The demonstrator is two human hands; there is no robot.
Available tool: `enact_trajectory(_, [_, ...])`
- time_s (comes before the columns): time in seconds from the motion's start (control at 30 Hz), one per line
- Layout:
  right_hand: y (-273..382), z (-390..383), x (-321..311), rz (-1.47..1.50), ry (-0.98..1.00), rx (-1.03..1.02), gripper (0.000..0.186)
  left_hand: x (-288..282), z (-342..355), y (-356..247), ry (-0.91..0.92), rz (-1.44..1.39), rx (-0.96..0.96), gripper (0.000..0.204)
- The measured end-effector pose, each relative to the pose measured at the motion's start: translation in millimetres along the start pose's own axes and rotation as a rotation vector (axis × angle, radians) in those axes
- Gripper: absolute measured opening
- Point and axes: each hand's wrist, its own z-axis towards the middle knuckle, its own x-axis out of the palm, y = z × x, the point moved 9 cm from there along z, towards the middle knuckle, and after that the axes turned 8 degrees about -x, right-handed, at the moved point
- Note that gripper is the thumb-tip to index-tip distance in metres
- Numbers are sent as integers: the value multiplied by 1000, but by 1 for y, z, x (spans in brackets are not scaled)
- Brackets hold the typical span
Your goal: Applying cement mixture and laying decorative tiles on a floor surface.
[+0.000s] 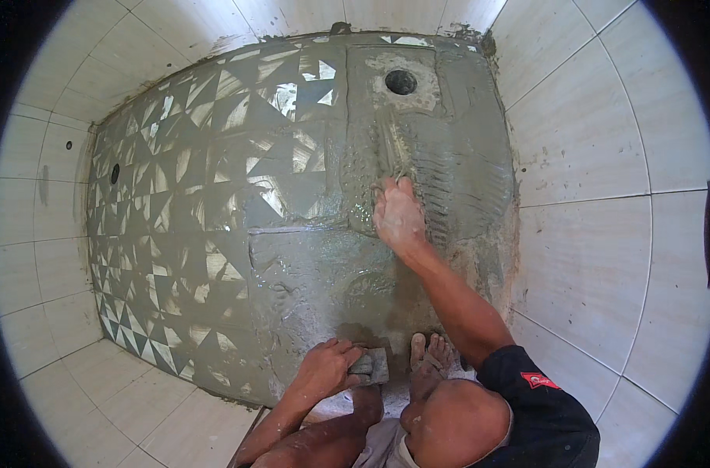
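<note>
My right hand [399,214] reaches down to the wet grey mortar [468,183] on the floor, right of the middle. Its fingers are curled and point away from me; what they hold, if anything, is hidden. The mortar beside it carries rows of ridges. Near my feet, my left hand [324,368] is closed on a small grey rectangular tool [377,365] coated in mortar. Its exact kind does not show. Patterned floor tiles [222,265], smeared with grey slurry, cover the left part of the floor.
A round drain hole [401,82] opens in the floor at the far right. Another dark round hole [115,173] lies near the left wall. Pale tiled walls [581,156] enclose the floor. My bare foot [429,355] stands at the near edge of the mortared area.
</note>
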Motion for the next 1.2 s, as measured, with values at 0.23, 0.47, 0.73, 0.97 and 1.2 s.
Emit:
enact_trajectory(0.23, [55, 1, 33, -1489, -197, -63, 24, 2, 5, -4, -24, -8, 32, 53])
enact_trajectory(0.47, [-6, -5, -31, -375, -475, 196, 20, 1, 2, -3, 5, -18, 9, 56])
enact_trajectory(0.73, [53, -3, -28, -1561, -200, 53, 24, 6, -3, 2, -15, -35, 2, 55])
enact_trajectory(0.97, [82, -10, -50, -1581, -329, -67, 21, -3, 1, -2, -17, -9, 2, 57])
enact_trajectory(1.2, [123, -14, -55, -1600, -332, 101, 27, 8, -4, 2, -36, 20, 15, 59])
